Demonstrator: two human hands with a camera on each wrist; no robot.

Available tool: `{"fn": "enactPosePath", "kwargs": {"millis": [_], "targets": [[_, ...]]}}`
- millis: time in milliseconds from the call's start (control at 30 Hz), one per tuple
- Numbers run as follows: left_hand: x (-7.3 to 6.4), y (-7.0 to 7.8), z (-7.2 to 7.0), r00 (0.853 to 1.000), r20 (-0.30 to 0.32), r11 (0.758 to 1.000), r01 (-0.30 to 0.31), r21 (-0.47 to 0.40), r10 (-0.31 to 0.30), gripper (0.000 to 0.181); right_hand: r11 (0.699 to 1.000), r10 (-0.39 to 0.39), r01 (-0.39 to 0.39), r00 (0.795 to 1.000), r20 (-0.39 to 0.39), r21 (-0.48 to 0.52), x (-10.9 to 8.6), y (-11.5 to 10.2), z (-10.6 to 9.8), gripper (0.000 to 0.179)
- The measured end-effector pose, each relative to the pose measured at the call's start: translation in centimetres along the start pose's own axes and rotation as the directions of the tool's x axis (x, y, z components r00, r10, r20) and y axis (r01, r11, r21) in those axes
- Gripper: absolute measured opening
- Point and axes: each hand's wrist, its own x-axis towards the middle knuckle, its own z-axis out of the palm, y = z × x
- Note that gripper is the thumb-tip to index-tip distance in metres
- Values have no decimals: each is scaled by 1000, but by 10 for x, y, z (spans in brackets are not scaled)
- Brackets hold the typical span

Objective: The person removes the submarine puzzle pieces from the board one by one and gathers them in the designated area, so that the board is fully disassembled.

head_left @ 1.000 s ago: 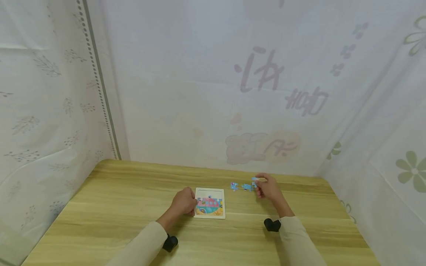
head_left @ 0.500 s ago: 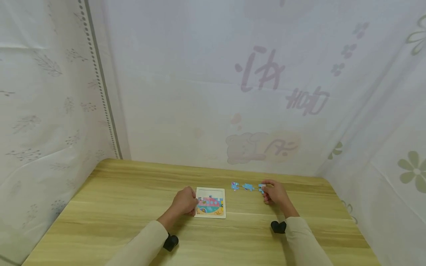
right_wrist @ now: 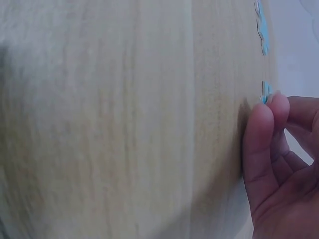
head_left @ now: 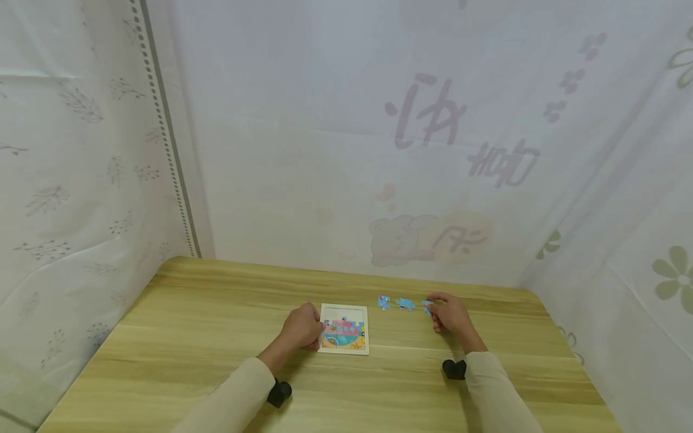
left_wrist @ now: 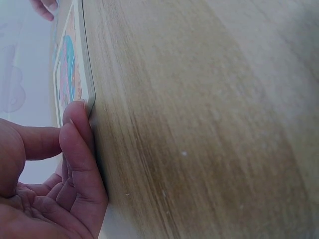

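My left hand [head_left: 302,326] grips the left edge of a small pale-framed jigsaw tray [head_left: 344,353], which lies flat. In the left wrist view, its thumb and curled fingers [left_wrist: 82,162] meet at the tray's corner [left_wrist: 89,92]. The tray's lower part holds joined pieces [head_left: 344,334] with a pink and teal picture; its upper strip shows bare board. To the right, my right hand [head_left: 450,314] pinches a blue jigsaw piece [head_left: 427,305] at table level between thumb and fingers, partly covering it. Two more blue pieces, one left [head_left: 384,302] and one middle [head_left: 405,304], lie loose between tray and right hand.
The wood-grain table [head_left: 216,300] reaches back to a hanging printed cloth [head_left: 303,180]. More patterned cloth [head_left: 97,180] hangs at the left, and another at the right [head_left: 639,270]. A black wrist mount sits under each forearm, left [head_left: 279,394] and right [head_left: 453,369].
My right hand has moved right and slightly nearer with its piece, drawing it away from the middle blue piece. My left hand stays on the tray. The head view has shifted a little.
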Motion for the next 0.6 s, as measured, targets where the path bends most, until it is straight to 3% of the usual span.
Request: {"fn": "enactPosePath", "kwargs": {"millis": [233, 367, 600], "targets": [[-1, 1, 0, 1000, 1, 1000, 19, 0, -19, 11, 1000, -16, 16, 1000, -24, 10, -4, -6, 5, 32], [-1, 1, -1, 1000, -3, 1000, 23, -12, -23, 9, 998, -66, 66, 998, -23, -16, -7, -19, 17, 34], [-3, 2, -1, 1000, -9, 1000, 8, -6, -8, 10, 991, -135, 135, 988, 74, -2, -14, -50, 49, 37]]}}
